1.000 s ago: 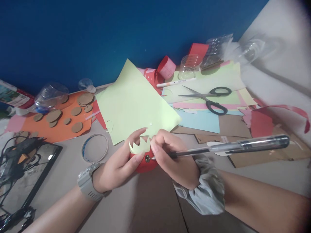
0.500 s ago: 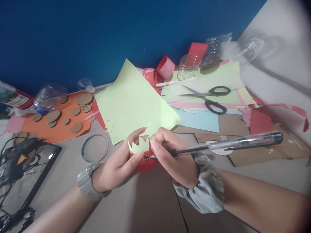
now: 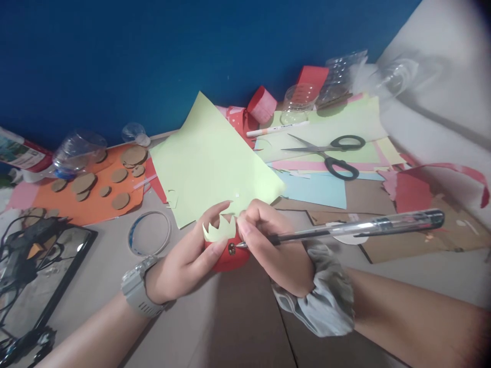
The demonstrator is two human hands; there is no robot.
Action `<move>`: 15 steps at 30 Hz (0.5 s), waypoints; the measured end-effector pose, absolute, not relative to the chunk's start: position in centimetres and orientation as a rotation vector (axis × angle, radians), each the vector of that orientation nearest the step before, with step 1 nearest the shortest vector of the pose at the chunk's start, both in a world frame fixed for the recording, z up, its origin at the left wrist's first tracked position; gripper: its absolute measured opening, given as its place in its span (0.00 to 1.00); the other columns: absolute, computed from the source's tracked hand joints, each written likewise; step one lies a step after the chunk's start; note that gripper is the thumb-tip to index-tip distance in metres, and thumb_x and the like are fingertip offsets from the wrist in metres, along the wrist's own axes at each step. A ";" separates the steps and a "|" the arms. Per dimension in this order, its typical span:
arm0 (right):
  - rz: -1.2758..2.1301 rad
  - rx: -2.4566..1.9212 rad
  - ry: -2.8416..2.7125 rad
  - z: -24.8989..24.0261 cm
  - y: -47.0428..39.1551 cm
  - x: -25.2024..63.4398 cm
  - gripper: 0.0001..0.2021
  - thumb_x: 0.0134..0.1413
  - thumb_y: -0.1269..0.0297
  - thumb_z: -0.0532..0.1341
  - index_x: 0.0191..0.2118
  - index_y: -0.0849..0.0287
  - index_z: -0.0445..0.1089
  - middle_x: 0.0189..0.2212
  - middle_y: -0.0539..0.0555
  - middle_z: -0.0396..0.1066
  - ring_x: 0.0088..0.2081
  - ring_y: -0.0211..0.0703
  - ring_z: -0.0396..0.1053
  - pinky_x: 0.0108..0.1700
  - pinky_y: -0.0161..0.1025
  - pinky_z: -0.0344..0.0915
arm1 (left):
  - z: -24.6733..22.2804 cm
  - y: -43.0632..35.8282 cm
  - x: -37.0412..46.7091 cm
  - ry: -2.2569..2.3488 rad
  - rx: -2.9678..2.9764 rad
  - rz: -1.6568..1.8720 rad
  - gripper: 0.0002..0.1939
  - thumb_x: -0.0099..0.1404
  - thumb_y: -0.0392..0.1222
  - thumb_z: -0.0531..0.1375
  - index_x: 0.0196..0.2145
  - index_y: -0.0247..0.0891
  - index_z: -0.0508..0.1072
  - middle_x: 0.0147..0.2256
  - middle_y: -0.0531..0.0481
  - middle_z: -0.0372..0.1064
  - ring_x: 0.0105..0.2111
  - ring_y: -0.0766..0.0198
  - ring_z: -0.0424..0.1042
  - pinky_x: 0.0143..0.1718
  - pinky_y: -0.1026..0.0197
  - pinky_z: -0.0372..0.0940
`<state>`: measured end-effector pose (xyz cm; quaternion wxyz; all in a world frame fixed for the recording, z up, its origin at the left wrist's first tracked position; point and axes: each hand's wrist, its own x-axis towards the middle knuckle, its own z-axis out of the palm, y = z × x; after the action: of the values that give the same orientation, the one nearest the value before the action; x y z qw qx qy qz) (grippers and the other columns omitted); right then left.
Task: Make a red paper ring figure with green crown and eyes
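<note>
A small red rounded craft piece (image 3: 231, 261) sits in my left hand (image 3: 194, 255), which is closed around its left side with the thumb across the front. Along its top stands a pale green zigzag-cut paper strip (image 3: 219, 230), shaped like a crown. On the red front there is a small dark round mark or bead (image 3: 231, 249); which of these, I cannot tell. My right hand (image 3: 266, 240) pinches a clear-barrelled pen (image 3: 356, 226) whose tip rests at or just beside that mark. The underside of the red piece is hidden by my fingers.
Behind my hands lies a large pale green sheet (image 3: 207, 158). Black-handled scissors (image 3: 326, 151) rest on stacked coloured papers to the right. Cardboard discs (image 3: 84, 183) lie on orange paper (image 3: 103, 207) at left, near a tape roll (image 3: 149, 234) and a black-framed device (image 3: 57, 286).
The pen tip has shifted very slightly at the dark mark. Both hands keep nearly the same position and hold.
</note>
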<state>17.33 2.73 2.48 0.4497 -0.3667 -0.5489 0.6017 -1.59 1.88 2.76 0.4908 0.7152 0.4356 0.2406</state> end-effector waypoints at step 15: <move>1.464 -0.863 -1.397 2.3 2.8 17.4 0.16 0.67 0.66 0.52 0.26 0.54 0.49 0.21 0.43 0.47 0.23 0.36 0.46 0.26 0.37 0.48 | 2.8 2.0 -1.6 1.061 1.751 0.580 0.27 0.75 0.49 0.49 0.67 0.43 0.47 0.57 0.42 0.59 0.58 0.50 0.57 0.56 0.50 0.56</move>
<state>17.35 2.78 2.34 0.4537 -0.3497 -0.5659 0.5929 -1.59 2.01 2.78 0.4857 0.7193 0.4358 0.2381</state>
